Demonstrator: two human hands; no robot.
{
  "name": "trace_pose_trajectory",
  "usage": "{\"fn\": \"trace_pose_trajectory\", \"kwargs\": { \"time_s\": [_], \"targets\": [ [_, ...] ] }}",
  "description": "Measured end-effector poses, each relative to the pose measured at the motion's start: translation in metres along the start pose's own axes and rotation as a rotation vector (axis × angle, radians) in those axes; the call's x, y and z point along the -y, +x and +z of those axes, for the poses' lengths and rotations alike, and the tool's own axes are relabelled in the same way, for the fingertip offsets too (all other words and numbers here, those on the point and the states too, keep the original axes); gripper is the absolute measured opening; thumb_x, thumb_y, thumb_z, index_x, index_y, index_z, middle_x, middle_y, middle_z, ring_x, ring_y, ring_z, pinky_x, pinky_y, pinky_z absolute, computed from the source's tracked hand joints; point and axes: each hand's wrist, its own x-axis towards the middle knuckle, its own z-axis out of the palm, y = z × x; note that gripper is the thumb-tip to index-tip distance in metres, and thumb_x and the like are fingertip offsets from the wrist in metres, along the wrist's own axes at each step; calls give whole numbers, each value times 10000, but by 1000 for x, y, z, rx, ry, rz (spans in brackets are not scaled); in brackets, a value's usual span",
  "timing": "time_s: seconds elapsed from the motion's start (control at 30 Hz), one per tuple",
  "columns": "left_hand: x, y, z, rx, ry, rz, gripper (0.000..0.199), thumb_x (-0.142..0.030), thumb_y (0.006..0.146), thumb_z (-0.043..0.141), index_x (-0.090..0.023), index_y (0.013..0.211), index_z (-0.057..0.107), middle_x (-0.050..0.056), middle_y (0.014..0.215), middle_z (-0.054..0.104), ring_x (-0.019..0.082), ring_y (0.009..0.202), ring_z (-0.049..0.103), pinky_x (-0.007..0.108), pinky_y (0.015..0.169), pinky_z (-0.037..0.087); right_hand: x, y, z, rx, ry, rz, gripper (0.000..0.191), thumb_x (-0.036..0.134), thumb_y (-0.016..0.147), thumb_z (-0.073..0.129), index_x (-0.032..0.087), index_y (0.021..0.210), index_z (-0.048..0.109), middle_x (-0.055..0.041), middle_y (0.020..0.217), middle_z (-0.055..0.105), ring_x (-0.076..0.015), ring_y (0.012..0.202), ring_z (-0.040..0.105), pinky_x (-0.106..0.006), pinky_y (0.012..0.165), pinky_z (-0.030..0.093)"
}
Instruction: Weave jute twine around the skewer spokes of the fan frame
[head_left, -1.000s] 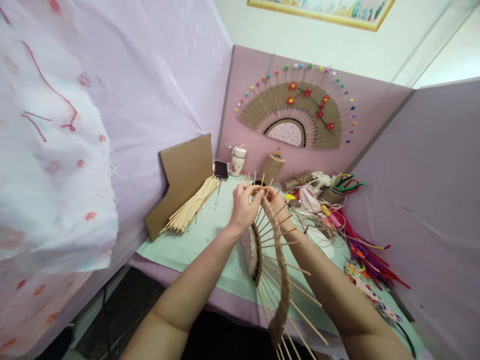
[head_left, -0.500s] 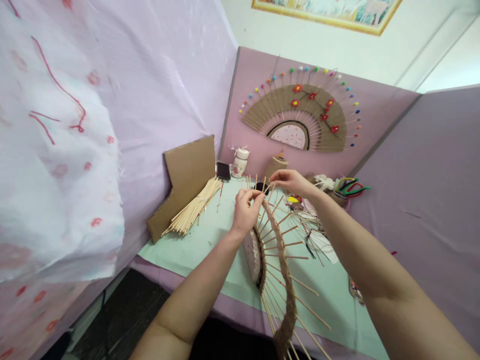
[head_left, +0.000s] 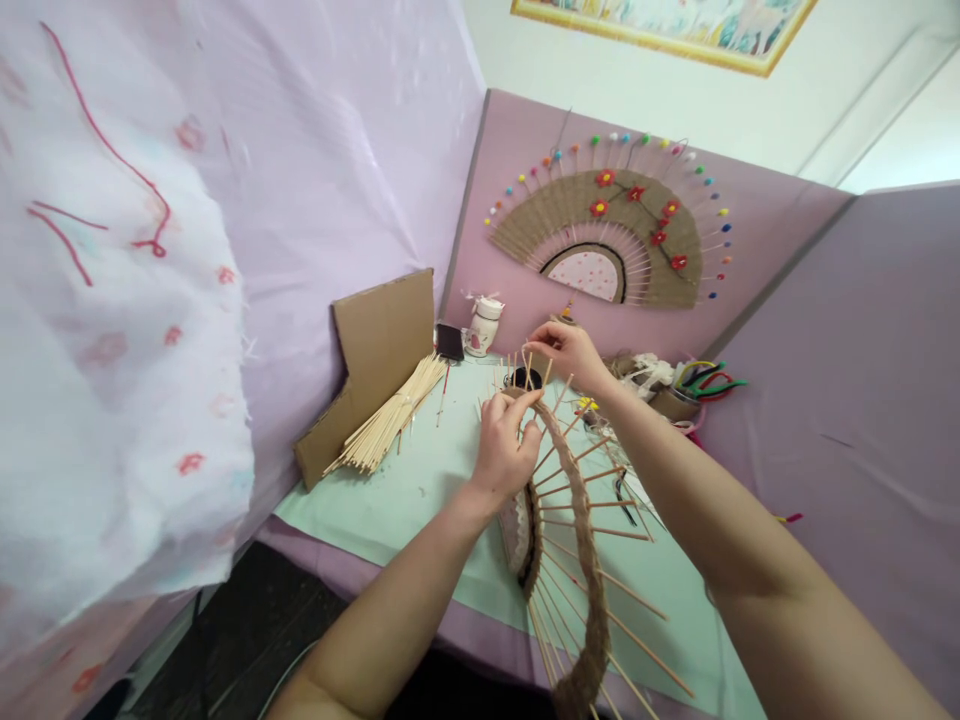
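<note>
A half-made fan [head_left: 589, 540] of thin wooden sticks stands tilted in front of me, with a brown twine band woven through the sticks. At its inner side is a half-round base [head_left: 517, 535] with a pale face and dark edging. My left hand [head_left: 508, 445] grips the far end of the woven band, thumb and fingers closed around it among the sticks. Just above and beyond it, my right hand [head_left: 566, 352] pinches a strand of twine [head_left: 525, 362] close to the stick tips. Part of the base is hidden behind my left hand.
A bundle of sticks [head_left: 390, 415] lies by a cardboard piece [head_left: 386, 345] on the left. Behind stand a white jar [head_left: 484, 325] and a black round item [head_left: 523, 378]. Pipe cleaners [head_left: 709, 380] are at the right. A finished fan [head_left: 600, 235] hangs on the back panel.
My right hand has moved left, across the stick tips, with the strand. My left hand and the fan have shifted a little to the right. The view has turned slightly.
</note>
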Motion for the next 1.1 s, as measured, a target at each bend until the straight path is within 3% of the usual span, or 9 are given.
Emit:
{"fn": "trace_pose_trajectory", "kwargs": {
  "time_s": [0.27,0.5,0.77,1.1],
  "targets": [
    [4,6,-3,36,-296,-161,454,-54,762,397,-178,1108,662,70,991,540,191,976,517,361,940,408,-2,-1,6,0,34,22,283,461,725,671,187,693,611,1,639,582,-128,588,465,-280,589,384],
    [8,5,-1,33,-381,-220,556,-59,771,416,-205,1299,513,44,955,513,159,882,489,292,808,426,-6,-5,17,-129,140,98,237,410,733,666,185,705,595,18,600,559,-117,558,458,-254,541,371],
    [4,5,-3,30,-258,-124,626,-32,732,415,-241,1317,499,36,930,506,171,915,474,299,845,414,-7,-6,25,-127,164,121,249,415,729,664,181,698,584,23,584,551,-110,544,449,-247,531,372],
    [0,5,-6,60,-51,-74,508,-46,714,402,-182,1175,567,69,984,552,204,973,483,348,945,381,-7,-4,25,-59,95,29,214,381,727,664,178,715,596,20,613,556,-114,567,456,-259,573,391]
  ]
}}
